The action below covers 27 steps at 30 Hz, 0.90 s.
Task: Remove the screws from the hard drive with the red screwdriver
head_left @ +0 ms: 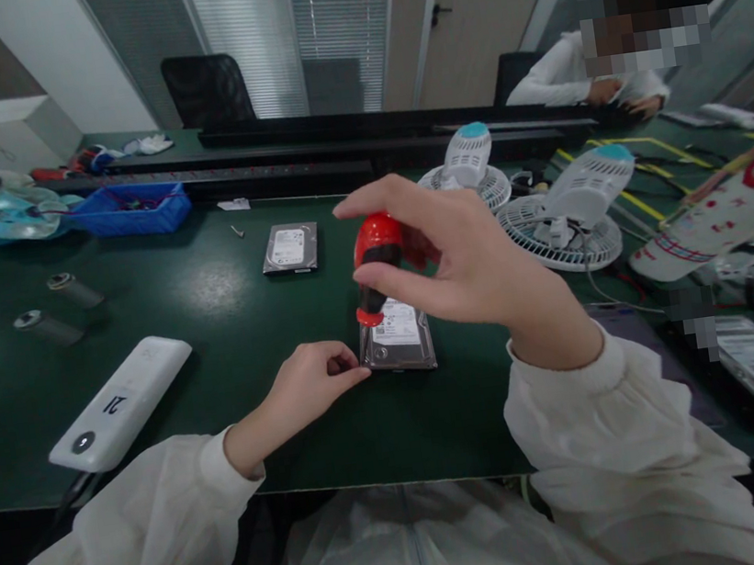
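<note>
In my right hand (pixel 457 253) is a screwdriver (pixel 372 297) with a stubby red and black handle. The thumb and fingers curl around the handle, which stands nearly upright over the hard drive (pixel 404 353); its tip is hidden. This drive lies on the green table with its white label up. My left hand (pixel 316 374) grips the drive's left edge near the front corner, thumb and fingers close together. A second hard drive (pixel 290 248) rests farther back to the left, apart from both hands.
A white power bank (pixel 122 404) and two metal cylinders (pixel 74 290) lie on the left. Behind them is a blue bin (pixel 132 213). Two white fans (pixel 561 230), a patterned bottle (pixel 708 211) and cables crowd the right. Another person (pixel 572 71) sits across the table.
</note>
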Tool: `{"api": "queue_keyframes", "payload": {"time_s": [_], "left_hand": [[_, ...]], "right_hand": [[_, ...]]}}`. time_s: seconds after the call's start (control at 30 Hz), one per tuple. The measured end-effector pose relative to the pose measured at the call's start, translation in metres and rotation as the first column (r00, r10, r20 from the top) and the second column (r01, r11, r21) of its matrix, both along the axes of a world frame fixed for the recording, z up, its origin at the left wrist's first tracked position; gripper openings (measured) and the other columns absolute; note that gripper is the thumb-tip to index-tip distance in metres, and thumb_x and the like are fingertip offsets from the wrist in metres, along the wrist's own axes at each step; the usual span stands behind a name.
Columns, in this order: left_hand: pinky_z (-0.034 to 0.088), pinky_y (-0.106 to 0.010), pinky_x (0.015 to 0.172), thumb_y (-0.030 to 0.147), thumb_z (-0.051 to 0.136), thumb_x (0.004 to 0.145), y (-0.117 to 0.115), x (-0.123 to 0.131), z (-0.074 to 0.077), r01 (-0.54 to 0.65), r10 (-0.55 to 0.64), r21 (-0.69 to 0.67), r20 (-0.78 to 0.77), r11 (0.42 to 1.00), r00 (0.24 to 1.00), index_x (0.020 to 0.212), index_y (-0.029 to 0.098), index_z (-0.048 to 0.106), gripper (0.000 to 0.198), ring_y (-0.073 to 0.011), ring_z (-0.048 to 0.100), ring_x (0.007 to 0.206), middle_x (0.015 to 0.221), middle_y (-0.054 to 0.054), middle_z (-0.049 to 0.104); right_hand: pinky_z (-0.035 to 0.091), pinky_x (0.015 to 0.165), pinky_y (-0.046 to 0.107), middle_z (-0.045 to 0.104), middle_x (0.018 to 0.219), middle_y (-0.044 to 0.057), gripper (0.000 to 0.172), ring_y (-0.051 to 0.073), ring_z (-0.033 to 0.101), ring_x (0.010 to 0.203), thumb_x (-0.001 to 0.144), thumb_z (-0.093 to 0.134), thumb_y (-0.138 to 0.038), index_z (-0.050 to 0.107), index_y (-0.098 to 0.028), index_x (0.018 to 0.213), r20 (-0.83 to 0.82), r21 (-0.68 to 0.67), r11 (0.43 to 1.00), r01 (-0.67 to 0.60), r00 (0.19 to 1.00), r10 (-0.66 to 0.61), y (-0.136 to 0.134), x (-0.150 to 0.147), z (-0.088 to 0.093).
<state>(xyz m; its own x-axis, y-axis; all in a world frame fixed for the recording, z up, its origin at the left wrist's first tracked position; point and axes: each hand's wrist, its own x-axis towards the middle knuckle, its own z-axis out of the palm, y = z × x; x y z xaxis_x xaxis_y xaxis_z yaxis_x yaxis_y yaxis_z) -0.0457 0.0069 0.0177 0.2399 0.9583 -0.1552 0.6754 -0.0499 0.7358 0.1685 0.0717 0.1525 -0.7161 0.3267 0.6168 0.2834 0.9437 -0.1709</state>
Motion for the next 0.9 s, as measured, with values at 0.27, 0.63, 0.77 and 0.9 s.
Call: {"api": "queue_keyframes", "payload": {"time_s": [0.27,0.63,0.77,0.9], "left_hand": [[0.045,-0.032,0.066,0.049,0.070,0.087,-0.0012,-0.0007,-0.0009,-0.004,0.003,0.018,0.006,1.000,1.000,0.086,0.023,0.076,0.027,-0.0204,0.064,0.076,0.083,-0.001,0.074],[0.045,-0.032,0.067,0.049,0.070,0.088,-0.0002,-0.0006,0.0001,0.002,-0.002,0.017,0.007,1.000,1.000,0.087,0.023,0.077,0.027,-0.0209,0.066,0.077,0.084,-0.002,0.075],[0.045,-0.032,0.067,0.049,0.070,0.088,-0.0014,0.0001,0.0017,0.000,0.000,0.012,0.007,1.000,1.000,0.087,0.023,0.076,0.027,-0.0212,0.066,0.077,0.084,-0.002,0.075],[0.046,-0.033,0.067,0.050,0.071,0.087,-0.0022,0.0005,0.0028,-0.011,0.011,0.007,0.001,1.000,1.000,0.086,0.023,0.077,0.028,-0.0214,0.066,0.077,0.084,-0.002,0.075]], "right_hand": [[0.052,0.079,0.034,0.067,0.104,0.007,0.035,0.018,0.064,0.089,0.101,0.051,-0.039,0.061,-0.010,0.119,0.024,0.039,0.999,-0.002,1.000,0.001,-0.0001,-0.0003,0.0010],[0.054,0.093,0.039,0.069,0.116,0.008,0.041,0.021,0.066,0.104,0.101,0.058,-0.045,0.059,-0.014,0.127,0.016,-0.003,0.998,-0.059,0.998,0.059,0.0006,-0.0019,-0.0021],[0.053,0.090,0.039,0.066,0.122,0.010,0.039,0.020,0.063,0.101,0.102,0.051,-0.041,0.057,-0.014,0.130,0.014,-0.053,0.991,-0.119,0.993,0.120,0.0011,-0.0018,-0.0005],[0.051,0.097,0.038,0.065,0.124,0.016,0.047,0.021,0.063,0.111,0.097,0.047,-0.024,0.050,-0.002,0.139,-0.021,-0.122,0.957,-0.262,0.965,0.261,-0.0018,-0.0002,0.0036]]}}
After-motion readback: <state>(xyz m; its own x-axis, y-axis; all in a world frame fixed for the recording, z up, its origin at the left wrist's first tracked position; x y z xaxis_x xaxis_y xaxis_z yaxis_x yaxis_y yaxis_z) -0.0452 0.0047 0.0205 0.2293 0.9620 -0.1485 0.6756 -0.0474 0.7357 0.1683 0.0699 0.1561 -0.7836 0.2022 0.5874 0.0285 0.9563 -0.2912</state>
